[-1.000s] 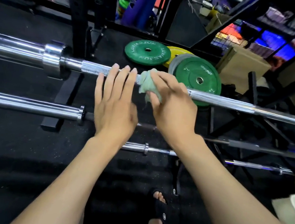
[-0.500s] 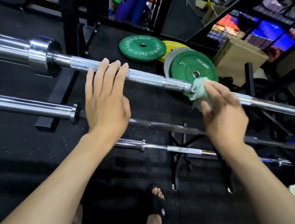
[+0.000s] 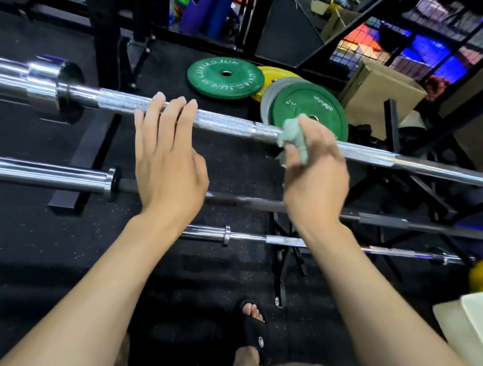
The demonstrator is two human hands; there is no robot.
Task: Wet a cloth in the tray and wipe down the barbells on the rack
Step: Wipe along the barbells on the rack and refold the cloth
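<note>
Three barbells, racked in tiers:
- top barbell (image 3: 226,125): chrome, knurled, cylindrical
- cloth (image 3: 294,142): pale green, crumpled, pressed on top barbell
- right hand (image 3: 312,174): fingers curled, gripping cloth
- left hand (image 3: 169,157): fingers straight, resting over knurling

Left hand (image 3: 169,157) lies flat, fingers (image 3: 171,111) straight; right hand (image 3: 316,174) curled in a pinch.

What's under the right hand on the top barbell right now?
The right hand pinches a pale green cloth against the top barbell. The stretch of bar beneath cloth and fingers is covered, so whether it is clean cannot be seen.
</note>
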